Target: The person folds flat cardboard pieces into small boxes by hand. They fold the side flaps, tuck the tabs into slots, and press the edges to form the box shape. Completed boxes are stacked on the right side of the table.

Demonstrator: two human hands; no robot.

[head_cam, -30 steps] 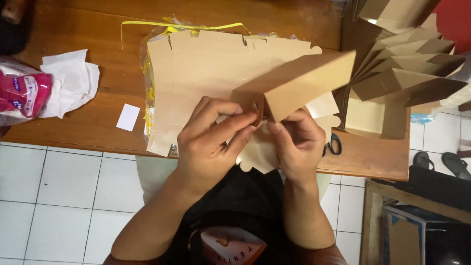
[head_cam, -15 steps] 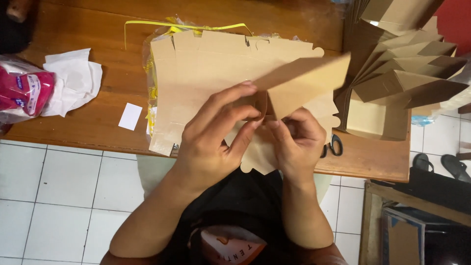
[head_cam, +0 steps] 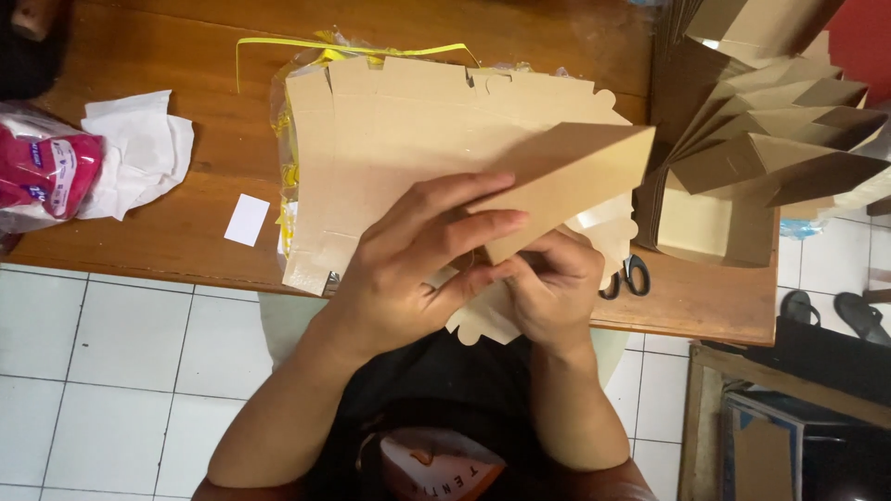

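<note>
Both the left hand (head_cam: 422, 264) and the right hand (head_cam: 552, 283) pinch a half-folded kraft cardboard box blank (head_cam: 566, 181) above the table's (head_cam: 139, 56) front edge. Folded boxes (head_cam: 770, 139) pile at the right end, while the stack of flat blanks (head_cam: 399, 121) beneath remains thick, so I judge much folding is left.

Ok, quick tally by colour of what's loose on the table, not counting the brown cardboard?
White: 2, the crumpled white paper and the small white card
Pink: 1, the pink packet
Black: 1, the black-handled scissors
Yellow: 1, the yellow strap, under the flat cardboard
Total: 5

Both hands are on the folded cardboard piece.
</note>
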